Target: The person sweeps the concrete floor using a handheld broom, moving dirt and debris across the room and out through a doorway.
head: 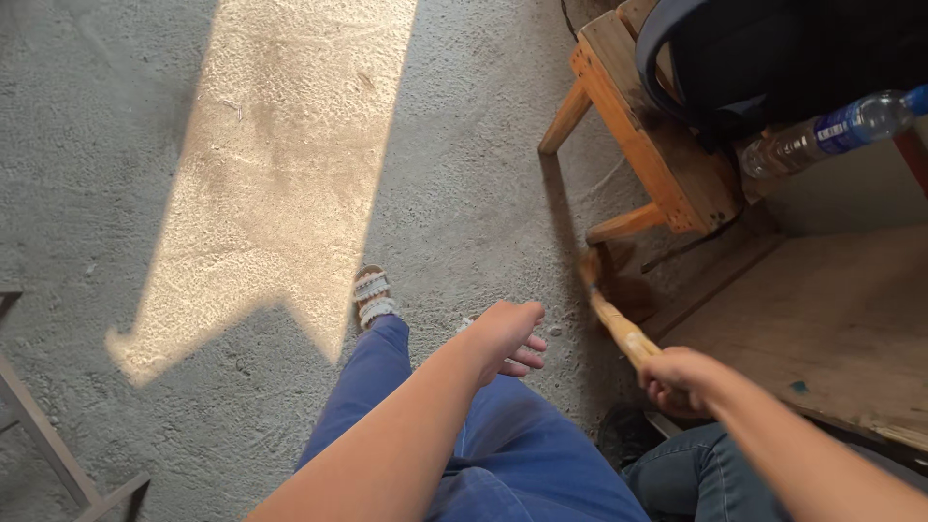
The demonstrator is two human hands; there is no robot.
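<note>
At the lower right of the head view, the right hand (677,379) is clenching around the near end of a stick (619,327), a pale bamboo-like rod that is slanting up and left from the fist toward the foot of a stool (657,164). Its far end is blurring where it is nearing the stool's leg, so I cannot tell whether a head or bristles are sitting on it. Judging by its look, the stick is likely handling as light and stiff, with a smooth, perhaps slightly slippery skin and small ridges at the joints; the best hold is probably where the fingers are wrapping it now, at the near end.

In the lower middle, the left hand (507,333) is hanging free over the floor (126,145), its fingers loosely curled and holding nothing, just beside the stick but not touching it.

At the upper right, a dark bag (802,53) is resting on the stool, and a plastic bottle (822,135) is lying tilted beside it. At the right edge, a board (831,319) is lying flat. Below the hands, blue trousers (503,445) are filling the bottom, and a sandal (372,295) is standing at the edge of a sunlit patch (280,155).
</note>
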